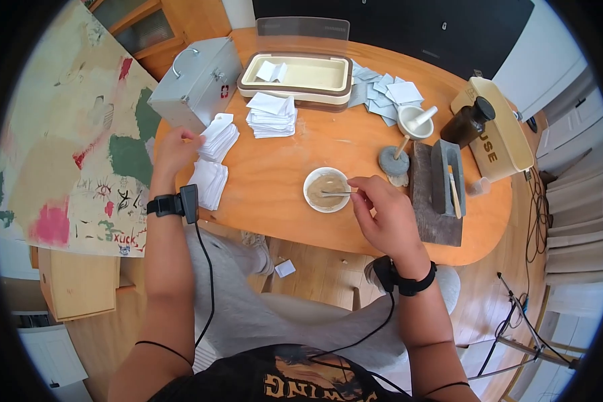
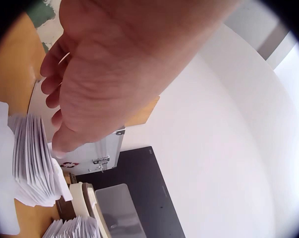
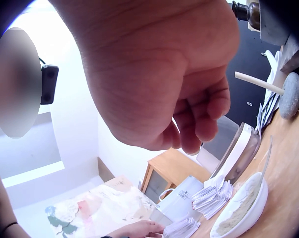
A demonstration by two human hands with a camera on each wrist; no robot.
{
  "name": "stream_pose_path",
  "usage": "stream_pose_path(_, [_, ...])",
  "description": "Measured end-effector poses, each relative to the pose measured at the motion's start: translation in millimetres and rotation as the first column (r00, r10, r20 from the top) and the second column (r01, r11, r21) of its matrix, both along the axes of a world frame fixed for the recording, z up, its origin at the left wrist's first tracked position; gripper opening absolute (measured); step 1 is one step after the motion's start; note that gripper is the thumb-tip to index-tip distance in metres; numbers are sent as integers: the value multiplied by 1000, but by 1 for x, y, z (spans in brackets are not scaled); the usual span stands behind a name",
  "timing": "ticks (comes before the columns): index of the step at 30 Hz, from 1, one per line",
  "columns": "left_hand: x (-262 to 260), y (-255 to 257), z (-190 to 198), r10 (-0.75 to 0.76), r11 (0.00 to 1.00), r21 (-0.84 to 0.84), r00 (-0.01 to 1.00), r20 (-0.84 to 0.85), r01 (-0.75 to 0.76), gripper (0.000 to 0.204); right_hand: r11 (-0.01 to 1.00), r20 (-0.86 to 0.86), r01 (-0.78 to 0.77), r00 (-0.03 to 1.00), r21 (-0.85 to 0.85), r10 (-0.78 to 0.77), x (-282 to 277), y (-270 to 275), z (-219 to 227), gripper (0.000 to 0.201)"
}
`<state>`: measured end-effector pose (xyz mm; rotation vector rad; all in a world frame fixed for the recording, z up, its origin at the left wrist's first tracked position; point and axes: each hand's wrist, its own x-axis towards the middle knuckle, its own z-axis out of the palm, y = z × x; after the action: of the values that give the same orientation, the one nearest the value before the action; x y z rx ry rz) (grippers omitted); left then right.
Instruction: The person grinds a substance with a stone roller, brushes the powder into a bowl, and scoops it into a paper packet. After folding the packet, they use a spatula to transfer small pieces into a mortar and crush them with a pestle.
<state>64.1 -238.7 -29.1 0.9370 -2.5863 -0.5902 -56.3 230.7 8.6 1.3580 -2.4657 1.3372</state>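
Observation:
In the head view, my left hand (image 1: 174,149) is at the edge of a stack of folded white paper packets (image 1: 219,142). Its thumb and fingers pinch the edge of an end packet (image 2: 61,181). My right hand (image 1: 385,213) hovers over a small white bowl (image 1: 308,201) of beige-brown paste or powder. A thin metal spoon (image 3: 268,156) leans in that bowl, its handle free of the loosely curled right fingers in the right wrist view. In the head view the fingertips overlap the handle.
A second packet stack (image 1: 271,117) sits before a cream tray (image 1: 295,94). A silver case (image 1: 197,84) stands left. To the right are a mortar with pestle (image 1: 409,124), a round grey stone with stick (image 1: 393,161), a grey trough (image 1: 447,181), a dark bottle (image 1: 463,127) and a cream bin (image 1: 506,144).

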Motion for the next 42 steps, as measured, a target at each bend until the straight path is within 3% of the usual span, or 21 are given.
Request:
stream_pose_path(1, [-4, 2, 0, 6, 999, 53, 996, 89, -10, 40, 1000, -11, -1, 1000, 6, 1, 0, -1, -1, 17])
stream_pose_path(2, [-7, 3, -1, 11, 998, 56, 996, 90, -16, 40, 1000, -21, -1, 1000, 12, 2, 0, -2, -2, 17])
stream_pose_path(4, [-12, 8, -4, 27, 958, 283, 996, 90, -52, 50, 1000, -28, -8, 1000, 18, 9, 1, -3, -3, 17])
stream_pose_path(5, [-14, 10, -4, 30, 957, 284, 995, 90, -55, 50, 1000, -36, -10, 999, 20, 10, 1, -4, -4, 16])
stream_pose_path(7, [-19, 15, -4, 17, 983, 179, 998, 60, -28, 51, 1000, -49, -19, 999, 21, 20, 0, -4, -5, 16])
stream_pose_path(11, [-27, 31, 7, 61, 984, 162, 993, 103, -77, 61, 1000, -60, -23, 998, 18, 24, 1, -4, -6, 14])
stream_pose_path(16, [-38, 38, 5, 97, 994, -56, 989, 108, -92, 61, 999, -63, -36, 997, 11, 36, 0, -3, -8, 13])
stream_pose_path(19, [-42, 32, 2, 107, 994, -31, 976, 189, -103, 57, 999, -67, -40, 997, 11, 41, 0, -3, -9, 14])
stream_pose_path(32, [-42, 33, 0, 136, 990, -67, 975, 173, -127, 56, 998, -87, -55, 995, 10, 56, 0, -2, -9, 14])
stream_pose_path(38, [-35, 37, 3, 121, 988, -109, 983, 138, -107, 57, 998, -95, -59, 994, 1, 58, 0, -3, -10, 15])
stream_pose_path(42, [-22, 79, 40, 57, 981, -182, 998, -18, -60, 50, 999, -88, -49, 995, 10, 50, -1, -3, -10, 15])
